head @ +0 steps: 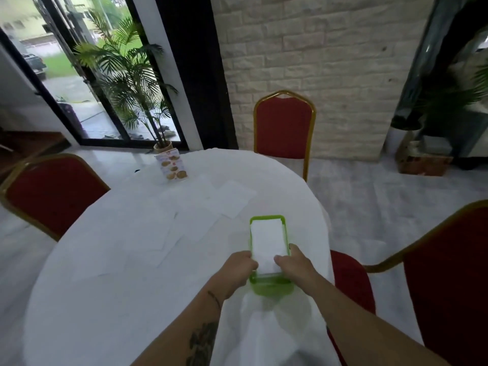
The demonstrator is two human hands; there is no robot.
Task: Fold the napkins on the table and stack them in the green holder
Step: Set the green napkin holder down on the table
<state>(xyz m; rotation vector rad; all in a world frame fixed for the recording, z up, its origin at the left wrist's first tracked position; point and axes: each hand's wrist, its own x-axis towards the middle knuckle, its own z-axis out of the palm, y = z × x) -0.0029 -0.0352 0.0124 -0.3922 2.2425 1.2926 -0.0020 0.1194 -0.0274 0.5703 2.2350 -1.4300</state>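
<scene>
A green holder [266, 285] stands near the right edge of the round white-clothed table [118, 299]. A folded white napkin [266, 240] lies inside it. My left hand [239, 265] and my right hand [293, 264] pinch the napkin's near end, one at each side, over the holder's near rim. Several unfolded white napkins [232, 198] lie flat on the cloth beyond and left of the holder, hard to tell apart from the cloth.
A printed card stand [173, 166] sits at the table's far side. Red chairs with gold frames stand at the left [50, 196], far side [284, 128] and right [446, 273]. A potted palm [132, 80] stands by the window.
</scene>
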